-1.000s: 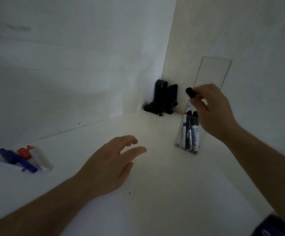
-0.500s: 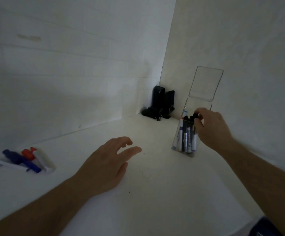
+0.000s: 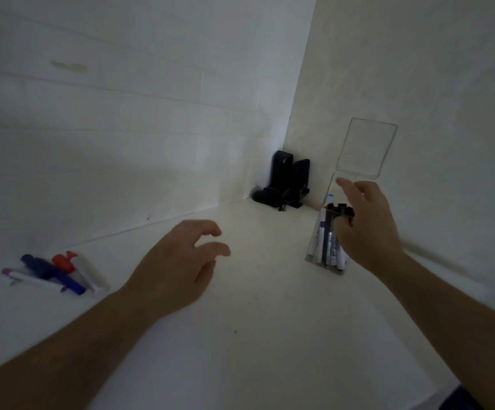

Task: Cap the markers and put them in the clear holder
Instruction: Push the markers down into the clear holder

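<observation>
Spanning white walls, pale tabletop (image 3: 258,365)

A plain, dim indoor corner — office or study, though which cannot be told. A white worktop (image 3: 255,335) meets bare white walls (image 3: 122,128); whiteboard markers (image 3: 54,272) lie loose, more stand in a clear holder (image 3: 326,241), and a black device (image 3: 284,182) sits in the corner.

The print on the markers (image 3: 324,241) in the holder is too blurred to read.
</observation>
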A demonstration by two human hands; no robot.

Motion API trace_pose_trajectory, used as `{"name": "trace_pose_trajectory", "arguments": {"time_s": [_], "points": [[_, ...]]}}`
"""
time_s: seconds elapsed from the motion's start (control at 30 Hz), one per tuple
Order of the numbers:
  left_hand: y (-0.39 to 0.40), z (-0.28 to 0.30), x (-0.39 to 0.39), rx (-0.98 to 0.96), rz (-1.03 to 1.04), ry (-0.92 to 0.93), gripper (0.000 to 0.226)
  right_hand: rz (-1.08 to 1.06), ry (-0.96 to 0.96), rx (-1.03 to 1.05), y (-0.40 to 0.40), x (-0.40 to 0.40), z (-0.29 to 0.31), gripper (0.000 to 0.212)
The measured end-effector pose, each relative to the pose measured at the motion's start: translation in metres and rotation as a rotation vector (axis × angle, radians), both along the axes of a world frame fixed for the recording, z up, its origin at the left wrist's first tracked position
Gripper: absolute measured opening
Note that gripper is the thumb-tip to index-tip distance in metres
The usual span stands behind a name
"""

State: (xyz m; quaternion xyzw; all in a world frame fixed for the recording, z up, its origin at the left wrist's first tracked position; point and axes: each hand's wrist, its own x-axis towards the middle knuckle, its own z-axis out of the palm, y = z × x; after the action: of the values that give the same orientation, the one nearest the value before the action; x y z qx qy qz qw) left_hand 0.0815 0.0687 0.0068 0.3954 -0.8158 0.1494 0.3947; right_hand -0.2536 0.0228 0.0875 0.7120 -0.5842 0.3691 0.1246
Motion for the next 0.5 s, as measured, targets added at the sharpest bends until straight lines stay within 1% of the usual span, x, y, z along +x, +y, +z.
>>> {"name": "trace_pose_trajectory", "arguments": {"time_s": [0.07,0.13,0.3,0.37,0.43,0.5], "points": [[-0.006,0.013,0.021,-0.04,0.054,0.033,0.024,0.123,0.0,0.024,0.003,0.033,-0.006,0.064],[-0.01,0.026,0.049,-0.027,0.156,0.087,0.023,0.24,-0.006,0.1,0.003,0.073,-0.017,0.062],[0.006,0.036,0.134,0.047,0.545,0.464,0.027,0.594,0.054,0.27,0.006,0.188,-0.055,0.052],[0.014,0.032,0.161,0.172,0.715,0.586,0.029,0.729,0.083,0.322,0.012,0.233,-0.069,0.047],[0.02,0.028,0.176,0.339,0.81,0.686,0.029,0.827,0.096,0.347,0.021,0.272,-0.078,0.042],[0.025,0.027,0.179,0.473,0.841,0.672,0.027,0.872,0.119,0.357,0.025,0.301,-0.083,0.036]]}}
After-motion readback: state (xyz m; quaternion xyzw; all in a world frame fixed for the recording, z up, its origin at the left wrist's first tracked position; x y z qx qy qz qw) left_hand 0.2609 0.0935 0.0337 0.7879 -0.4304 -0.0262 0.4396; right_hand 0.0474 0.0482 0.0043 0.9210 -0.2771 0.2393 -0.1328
